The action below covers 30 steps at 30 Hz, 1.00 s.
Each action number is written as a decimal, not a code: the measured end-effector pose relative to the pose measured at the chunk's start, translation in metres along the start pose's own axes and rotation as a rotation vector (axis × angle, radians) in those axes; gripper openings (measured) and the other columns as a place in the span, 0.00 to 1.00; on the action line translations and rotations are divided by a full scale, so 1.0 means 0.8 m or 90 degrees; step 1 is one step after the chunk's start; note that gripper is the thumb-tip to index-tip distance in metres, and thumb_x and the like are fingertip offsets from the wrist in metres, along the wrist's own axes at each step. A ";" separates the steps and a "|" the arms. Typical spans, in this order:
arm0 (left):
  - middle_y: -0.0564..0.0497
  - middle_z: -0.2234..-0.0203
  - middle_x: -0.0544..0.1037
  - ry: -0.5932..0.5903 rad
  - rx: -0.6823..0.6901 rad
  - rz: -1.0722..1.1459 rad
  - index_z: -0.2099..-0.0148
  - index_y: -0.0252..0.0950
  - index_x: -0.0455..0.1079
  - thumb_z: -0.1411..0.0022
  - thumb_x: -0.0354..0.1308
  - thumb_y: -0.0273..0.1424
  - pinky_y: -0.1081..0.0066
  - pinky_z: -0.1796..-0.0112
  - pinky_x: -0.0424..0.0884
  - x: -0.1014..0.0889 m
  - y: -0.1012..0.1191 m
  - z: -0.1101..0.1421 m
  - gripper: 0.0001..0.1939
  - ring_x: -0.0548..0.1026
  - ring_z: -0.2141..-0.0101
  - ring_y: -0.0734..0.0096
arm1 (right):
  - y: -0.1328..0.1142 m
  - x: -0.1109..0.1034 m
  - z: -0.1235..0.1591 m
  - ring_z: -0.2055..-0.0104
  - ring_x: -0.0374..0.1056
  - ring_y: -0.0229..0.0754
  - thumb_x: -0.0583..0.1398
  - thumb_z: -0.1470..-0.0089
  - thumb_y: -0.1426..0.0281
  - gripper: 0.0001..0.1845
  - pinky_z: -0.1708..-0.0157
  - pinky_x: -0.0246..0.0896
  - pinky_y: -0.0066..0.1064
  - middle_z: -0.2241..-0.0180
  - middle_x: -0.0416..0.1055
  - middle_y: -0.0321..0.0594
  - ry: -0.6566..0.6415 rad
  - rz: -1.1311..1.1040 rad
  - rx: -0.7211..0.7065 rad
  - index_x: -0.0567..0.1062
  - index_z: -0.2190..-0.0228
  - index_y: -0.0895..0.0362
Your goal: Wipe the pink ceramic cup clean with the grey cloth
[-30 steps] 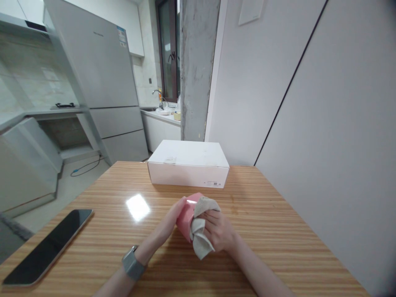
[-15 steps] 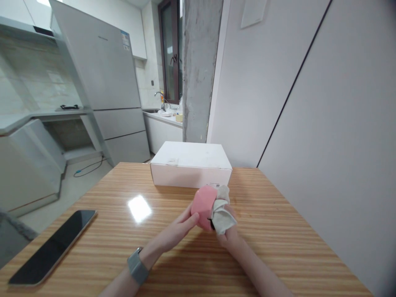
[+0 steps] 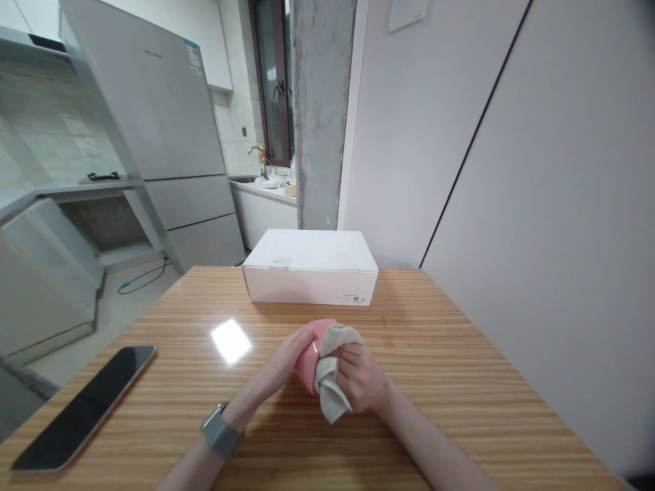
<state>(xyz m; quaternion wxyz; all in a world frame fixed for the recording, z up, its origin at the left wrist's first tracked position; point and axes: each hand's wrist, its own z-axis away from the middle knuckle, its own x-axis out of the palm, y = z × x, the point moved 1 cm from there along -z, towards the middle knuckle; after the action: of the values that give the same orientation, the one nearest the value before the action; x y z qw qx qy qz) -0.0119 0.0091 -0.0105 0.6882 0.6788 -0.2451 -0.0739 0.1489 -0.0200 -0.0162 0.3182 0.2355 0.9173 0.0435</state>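
A glossy wooden table (image 3: pixel 460 382) with straight lengthwise stripes of grain fills the lower view, and a tall grey fridge (image 3: pixel 158 129) stands on the kitchen floor beyond its far left corner. At the table's far edge lies a closed white cardboard box (image 3: pixel 310 267), flat and rectangular, its long side running left to right, just behind the hands. A dark phone (image 3: pixel 84 407) with a shiny blank screen lies flat at the near left, well apart from the hands. At the table's middle, the left hand (image 3: pixel 286 354), a grey watch (image 3: pixel 220 431) on its wrist, curls its fingers around a smooth, rounded pink object (image 3: pixel 310 354); which way the object points cannot be told. The right hand (image 3: pixel 361 378) closes its fingers on a soft, crumpled beige cloth (image 3: pixel 330 389), pressing it against the pink object's right side.
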 end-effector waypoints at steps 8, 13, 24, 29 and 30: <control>0.48 0.45 0.69 -0.065 0.044 0.004 0.40 0.40 0.62 0.37 0.53 0.41 0.61 0.41 0.50 0.013 -0.012 0.010 0.25 0.59 0.41 0.59 | 0.011 -0.009 0.009 0.72 0.65 0.46 0.47 0.45 0.67 0.11 0.70 0.63 0.40 0.74 0.68 0.42 0.129 -0.024 0.218 0.68 0.67 0.54; 0.45 0.50 0.73 -0.064 0.043 0.135 0.47 0.38 0.67 0.39 0.55 0.40 0.64 0.51 0.65 0.013 -0.023 -0.002 0.21 0.69 0.50 0.59 | 0.013 -0.011 0.010 0.70 0.67 0.46 0.49 0.44 0.66 0.10 0.70 0.63 0.40 0.73 0.68 0.43 0.152 -0.024 0.213 0.69 0.68 0.55; 0.47 0.52 0.72 0.018 -0.014 0.056 0.50 0.34 0.68 0.37 0.53 0.38 0.57 0.53 0.68 -0.010 -0.021 -0.004 0.17 0.71 0.54 0.59 | 0.005 -0.010 -0.002 0.72 0.67 0.44 0.48 0.44 0.71 0.12 0.70 0.63 0.36 0.75 0.70 0.44 0.022 -0.017 0.047 0.70 0.71 0.57; 0.46 0.48 0.72 -0.099 -0.005 0.078 0.46 0.34 0.68 0.34 0.48 0.42 0.59 0.41 0.51 0.006 -0.018 0.005 0.22 0.64 0.44 0.58 | 0.018 -0.010 0.016 0.71 0.67 0.46 0.50 0.48 0.63 0.09 0.67 0.64 0.40 0.76 0.67 0.39 0.079 -0.094 0.255 0.68 0.71 0.52; 0.46 0.45 0.69 -0.135 -0.003 0.101 0.43 0.36 0.65 0.34 0.48 0.40 0.60 0.41 0.50 0.009 -0.016 0.007 0.22 0.61 0.42 0.60 | 0.018 -0.009 0.019 0.68 0.68 0.48 0.50 0.47 0.62 0.10 0.65 0.64 0.42 0.73 0.68 0.41 0.078 -0.108 0.303 0.68 0.69 0.52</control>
<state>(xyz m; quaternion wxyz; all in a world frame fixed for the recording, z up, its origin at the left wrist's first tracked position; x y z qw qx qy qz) -0.0048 0.0004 -0.0215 0.6637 0.6440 -0.3695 -0.0911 0.1692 -0.0115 -0.0209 0.2002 0.2233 0.9356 -0.1865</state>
